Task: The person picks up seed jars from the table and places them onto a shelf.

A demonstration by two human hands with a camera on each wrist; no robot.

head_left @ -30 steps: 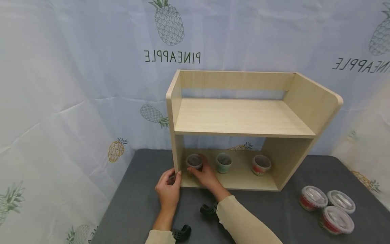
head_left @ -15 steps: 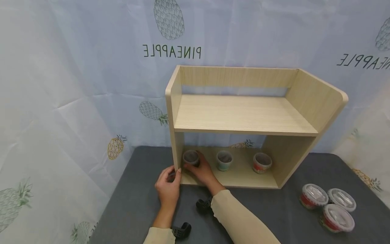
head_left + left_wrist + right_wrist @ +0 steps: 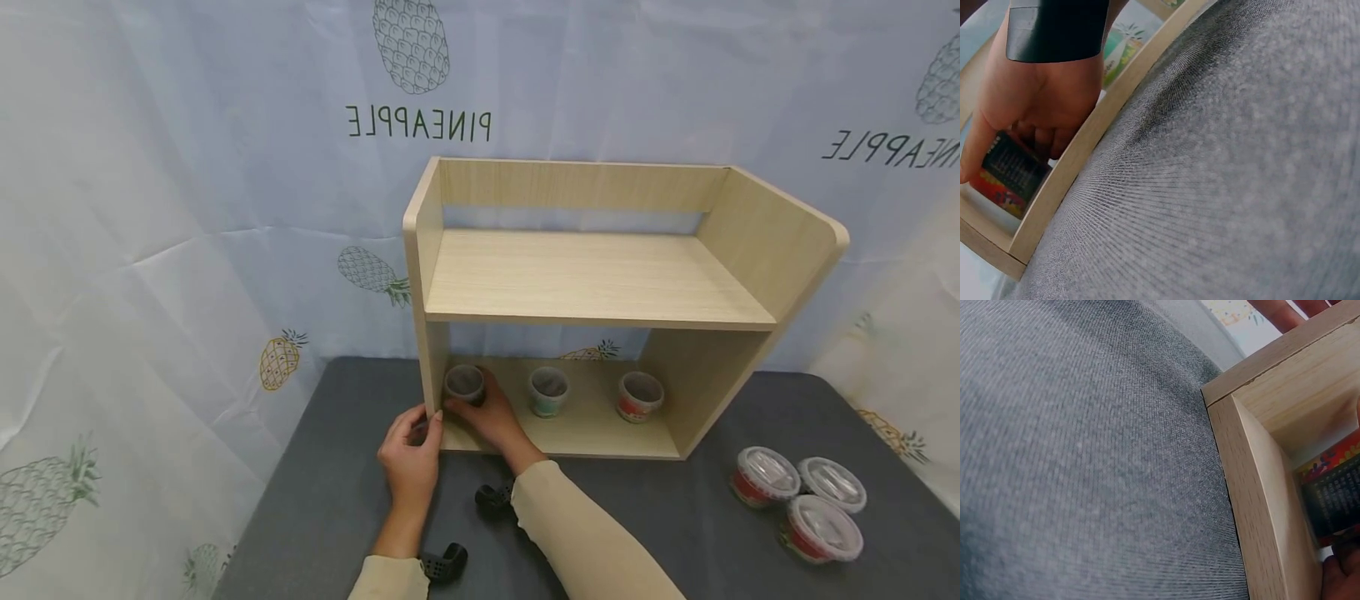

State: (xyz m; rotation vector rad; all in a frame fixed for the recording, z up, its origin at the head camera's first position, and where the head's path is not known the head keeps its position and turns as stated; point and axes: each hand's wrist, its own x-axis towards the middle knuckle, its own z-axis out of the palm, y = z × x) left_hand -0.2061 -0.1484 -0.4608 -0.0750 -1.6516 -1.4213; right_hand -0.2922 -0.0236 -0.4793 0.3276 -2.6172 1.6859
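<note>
In the head view, my right hand (image 3: 495, 418) curls round a clear-lidded cup (image 3: 464, 382) at the left end of the wooden shelf's (image 3: 600, 277) lower level. My left hand (image 3: 411, 458) grips the front edge of the shelf's left side panel, thumb on the edge and fingers bent at its outer side. A green cup (image 3: 547, 396) and a red cup (image 3: 640, 397) stand farther right on that level. The left wrist view has a hand at a dark-labelled cup (image 3: 1009, 172); the right wrist view has the cup (image 3: 1335, 494) inside the shelf corner.
Several lidded cups (image 3: 765, 475) are grouped on the dark grey tabletop (image 3: 322, 508), right of the shelf. Behind hangs a pineapple-print cloth (image 3: 225, 167). The shelf's upper board (image 3: 600, 277) lies above the lower cups, and its right side panel (image 3: 772, 242) leans outward in view.
My right hand has moved the cup left and slightly back, closer to the left side panel. My left hand has stayed at that panel. The head view has shifted slightly.
</note>
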